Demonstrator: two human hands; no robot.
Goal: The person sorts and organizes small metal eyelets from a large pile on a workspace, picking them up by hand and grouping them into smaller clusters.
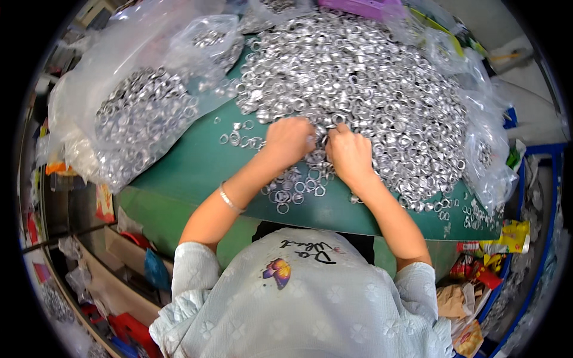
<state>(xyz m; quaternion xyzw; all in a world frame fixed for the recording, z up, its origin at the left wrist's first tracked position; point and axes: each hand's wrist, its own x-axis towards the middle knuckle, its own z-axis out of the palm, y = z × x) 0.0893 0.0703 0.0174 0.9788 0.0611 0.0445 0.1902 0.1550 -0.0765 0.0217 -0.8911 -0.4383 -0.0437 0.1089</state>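
A large heap of small silvery metal rings [352, 71] covers much of the green table [197, 143]. At its near edge, my left hand [289, 140] is closed with its fingers curled toward the rings. My right hand [350, 150] is close beside it, also closed, its fingertips bent down at the heap. A narrow gap with rings in it separates the two hands. Whatever lies between the fingertips is too small and hidden to make out. Below my hands, a loose group of rings [298, 186] spreads toward the table's front edge. A few more lie left of my left wrist.
On the left, a big clear plastic bag [149, 113] holds more rings. Another clear bag [492, 155] lies along the right side. A purple bin [361, 7] stands at the back. Cardboard boxes [113, 280] are on the lower left, and food packets [507, 238] on the right.
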